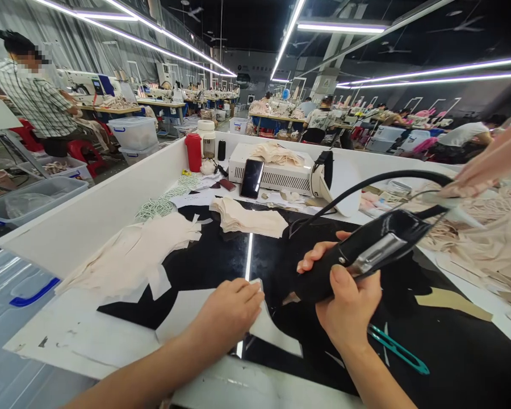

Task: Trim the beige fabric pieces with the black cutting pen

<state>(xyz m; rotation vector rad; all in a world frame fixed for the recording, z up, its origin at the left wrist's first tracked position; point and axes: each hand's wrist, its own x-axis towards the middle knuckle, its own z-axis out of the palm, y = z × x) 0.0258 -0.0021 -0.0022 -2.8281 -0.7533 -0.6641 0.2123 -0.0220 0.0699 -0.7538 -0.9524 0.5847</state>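
Observation:
My right hand (349, 301) wraps around a black corded power tool (361, 250) with a metal lever along its side. The tool slants, its lower front end down near a shiny black sheet (221, 261); its exact tip is hard to make out. My left hand (232, 309) lies palm down, fingers together and fairly flat, on a white cut piece (276, 332) spread over the sheet. Under the fingertips a small pale edge shows. To the right of my right wrist lie teal thread snips (400, 349).
Stacks of cream cut pieces (132, 255) (251, 218) lie left and behind. A phone (252, 178) leans on a white vented box (276, 170); a red flask (193, 152) stands nearby. Cream fabric (489, 227) heaps at right. The tool's black cable (378, 179) arches above. Other people sit at sewing machines beyond.

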